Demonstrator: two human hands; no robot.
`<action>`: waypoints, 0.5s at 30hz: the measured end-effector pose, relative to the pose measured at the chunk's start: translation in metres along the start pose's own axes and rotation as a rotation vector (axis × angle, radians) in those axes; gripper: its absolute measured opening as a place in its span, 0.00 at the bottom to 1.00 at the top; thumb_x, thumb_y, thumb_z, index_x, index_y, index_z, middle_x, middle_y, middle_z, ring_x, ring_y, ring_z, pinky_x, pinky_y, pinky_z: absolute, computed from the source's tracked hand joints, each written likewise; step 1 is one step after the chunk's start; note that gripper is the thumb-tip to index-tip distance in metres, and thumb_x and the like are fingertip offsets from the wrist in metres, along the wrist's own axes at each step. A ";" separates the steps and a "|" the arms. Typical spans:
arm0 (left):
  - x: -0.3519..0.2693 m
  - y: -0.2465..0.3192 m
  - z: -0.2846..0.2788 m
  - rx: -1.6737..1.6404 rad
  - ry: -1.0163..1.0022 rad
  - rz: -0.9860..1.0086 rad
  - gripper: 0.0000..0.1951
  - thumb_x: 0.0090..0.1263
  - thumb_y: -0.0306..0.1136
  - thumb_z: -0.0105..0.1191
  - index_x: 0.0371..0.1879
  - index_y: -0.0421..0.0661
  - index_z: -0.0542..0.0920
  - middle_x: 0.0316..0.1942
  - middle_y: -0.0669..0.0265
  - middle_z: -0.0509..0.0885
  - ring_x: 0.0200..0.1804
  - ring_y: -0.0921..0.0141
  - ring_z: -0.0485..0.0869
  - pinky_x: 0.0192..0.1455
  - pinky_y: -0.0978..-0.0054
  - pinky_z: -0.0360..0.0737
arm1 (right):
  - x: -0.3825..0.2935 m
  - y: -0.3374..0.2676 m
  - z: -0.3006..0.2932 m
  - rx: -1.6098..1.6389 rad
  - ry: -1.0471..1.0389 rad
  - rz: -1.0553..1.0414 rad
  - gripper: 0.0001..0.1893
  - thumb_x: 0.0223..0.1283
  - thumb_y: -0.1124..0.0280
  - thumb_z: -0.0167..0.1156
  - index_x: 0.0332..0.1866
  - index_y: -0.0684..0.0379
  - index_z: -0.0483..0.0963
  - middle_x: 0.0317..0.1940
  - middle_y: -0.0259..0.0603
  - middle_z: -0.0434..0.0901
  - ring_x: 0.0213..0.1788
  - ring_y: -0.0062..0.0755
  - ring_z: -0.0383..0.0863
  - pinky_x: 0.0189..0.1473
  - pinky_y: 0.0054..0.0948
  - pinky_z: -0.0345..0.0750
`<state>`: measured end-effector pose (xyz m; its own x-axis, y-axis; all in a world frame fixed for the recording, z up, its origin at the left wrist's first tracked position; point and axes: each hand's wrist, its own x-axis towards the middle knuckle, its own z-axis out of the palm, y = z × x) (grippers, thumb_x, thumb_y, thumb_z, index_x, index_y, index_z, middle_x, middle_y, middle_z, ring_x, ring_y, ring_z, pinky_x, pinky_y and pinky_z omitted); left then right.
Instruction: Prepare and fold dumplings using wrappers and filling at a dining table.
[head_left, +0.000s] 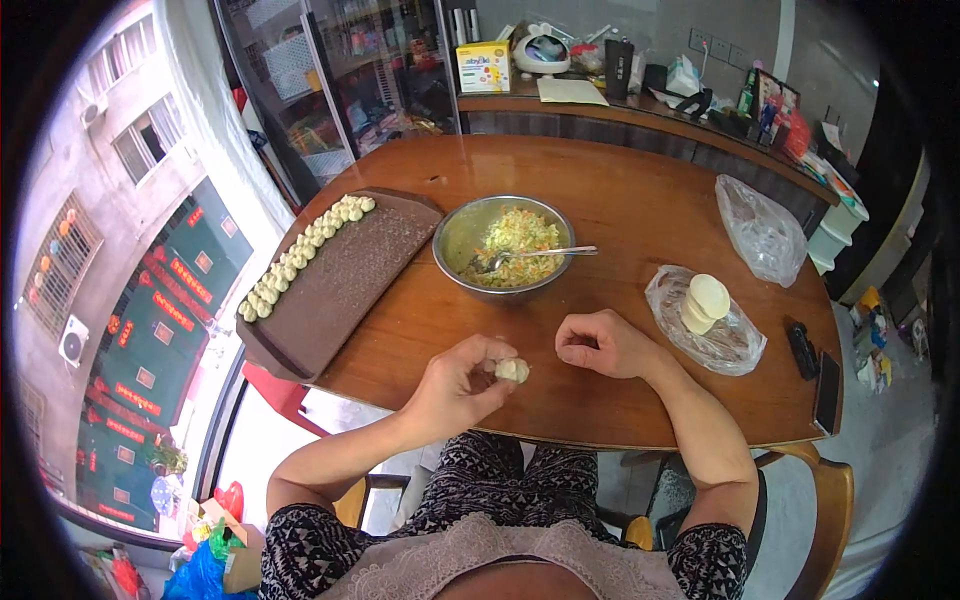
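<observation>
My left hand (466, 382) pinches a small folded dumpling (512, 370) between thumb and fingers, just above the near edge of the table. To its right, my right hand (604, 343) has its fingers curled in, with nothing visible in them. Beyond both hands stands a steel mixing bowl (450, 259) holding a chopped vegetable filling (521, 232), pale green with orange bits. A metal spoon (547, 253) leans in it, its handle over the right rim. At the left, a brown tray (352, 277) carries a double row of finished dumplings (300, 251) along its far-left side.
Right of my right hand, a stack of round dough wrappers (705, 302) stands on a plastic bag (731, 345). Another clear bag (761, 229) lies behind it. A smartphone (826, 394) and a black object (802, 350) rest by the wooden table's (637, 195) right edge.
</observation>
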<state>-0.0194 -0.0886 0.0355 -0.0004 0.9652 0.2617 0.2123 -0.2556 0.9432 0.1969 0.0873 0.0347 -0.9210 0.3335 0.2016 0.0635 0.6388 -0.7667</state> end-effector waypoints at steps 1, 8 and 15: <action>-0.004 0.007 -0.006 0.084 0.030 0.044 0.14 0.64 0.18 0.61 0.48 0.41 0.79 0.42 0.68 0.80 0.39 0.79 0.81 0.37 0.81 0.79 | 0.000 0.000 0.000 -0.006 -0.004 0.012 0.08 0.66 0.67 0.63 0.39 0.62 0.77 0.30 0.35 0.82 0.34 0.23 0.79 0.39 0.27 0.77; -0.008 0.019 -0.075 0.364 0.275 0.134 0.13 0.60 0.19 0.62 0.43 0.43 0.82 0.37 0.69 0.78 0.35 0.77 0.77 0.38 0.78 0.77 | 0.000 -0.002 0.002 -0.005 0.052 -0.002 0.10 0.66 0.66 0.64 0.38 0.63 0.78 0.29 0.43 0.84 0.33 0.32 0.84 0.38 0.32 0.79; 0.033 0.003 -0.190 0.496 0.508 -0.231 0.07 0.64 0.20 0.60 0.39 0.38 0.80 0.30 0.69 0.84 0.35 0.78 0.81 0.37 0.78 0.78 | 0.002 -0.001 0.004 0.019 0.057 0.026 0.09 0.67 0.67 0.62 0.38 0.63 0.77 0.29 0.43 0.84 0.33 0.33 0.84 0.38 0.32 0.79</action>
<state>-0.2044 -0.0676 0.0856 -0.5242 0.8160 0.2438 0.5683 0.1219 0.8137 0.1939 0.0846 0.0338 -0.8959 0.3886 0.2155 0.0791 0.6167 -0.7832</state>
